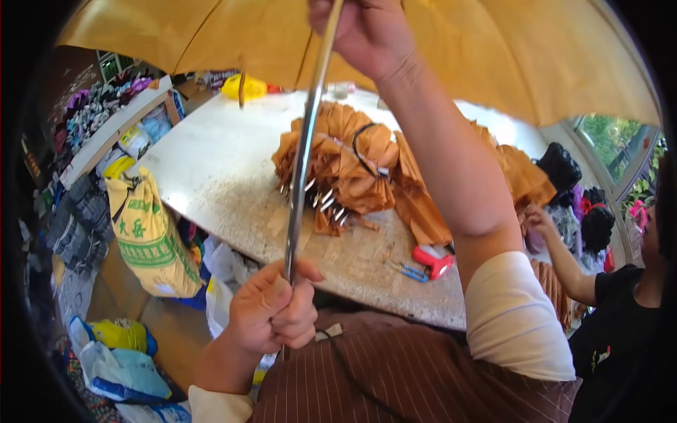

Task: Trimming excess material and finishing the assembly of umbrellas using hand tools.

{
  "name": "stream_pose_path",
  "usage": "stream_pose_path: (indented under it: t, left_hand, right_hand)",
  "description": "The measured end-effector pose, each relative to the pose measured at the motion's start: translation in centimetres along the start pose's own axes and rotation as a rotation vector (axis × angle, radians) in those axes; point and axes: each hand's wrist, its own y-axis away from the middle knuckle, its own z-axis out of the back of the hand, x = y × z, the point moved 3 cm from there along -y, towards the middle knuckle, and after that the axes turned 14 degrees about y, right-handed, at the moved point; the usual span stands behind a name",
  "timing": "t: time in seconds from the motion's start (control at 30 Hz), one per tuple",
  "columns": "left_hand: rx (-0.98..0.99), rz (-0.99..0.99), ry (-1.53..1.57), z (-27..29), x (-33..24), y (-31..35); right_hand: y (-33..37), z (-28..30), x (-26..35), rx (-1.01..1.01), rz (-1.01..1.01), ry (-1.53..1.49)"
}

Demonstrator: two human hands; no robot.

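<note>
An open umbrella with an orange-tan canopy (479, 49) spreads across the top of the view. Its bare silver shaft (305, 151) slants down toward me. My left hand (278, 307) is closed round the shaft's lower end, in front of my striped brown apron. Higher up, under the canopy, my right hand (370, 35) is wrapped at the shaft; the top edge cuts off part of its fingers. Behind the shaft, a bundle of folded orange-brown umbrellas (352, 151) lies on the white table (211, 141), tied with a black band, silver tips showing.
Blue-handled thread snips (414, 273) and a red tool (434, 261) lie near the table's front edge. More orange-brown bundles (522, 176) sit to the right, where a person in black (613, 324) reaches in. A yellow sack (151, 240) and bags (120, 359) stand left.
</note>
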Motion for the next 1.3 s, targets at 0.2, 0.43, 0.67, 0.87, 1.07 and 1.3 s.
stream_pose_path:
  t: [0.2,0.43,0.67,0.87,1.07,1.3]
  left_hand:
    - [-0.117,-0.098,-0.002,0.6,0.9,0.8]
    - [-0.021,0.077,0.463,-0.5,2.3,1.8]
    - [-0.3,0.21,0.263,3.8,4.4,3.8]
    - [-0.349,0.431,-0.032,11.5,4.2,4.2]
    - [-0.822,0.207,-0.145,17.8,3.2,7.6]
    - [-0.9,0.033,-0.286,18.2,3.3,8.0]
  right_hand:
    - [9.9,-7.9,-7.8,-0.194,-0.192,-0.33]
    - [30.5,-5.7,-11.8,0.626,-1.265,1.311]
    - [53.1,-2.9,-10.8,0.002,-1.228,2.323]
    - [53.9,-0.8,-8.9,-0.36,-1.389,1.899]
    - [50.5,-5.3,-7.4,-1.404,-1.123,0.264]
    - [43.0,-13.3,-8.1,-0.858,-1.344,0.219]
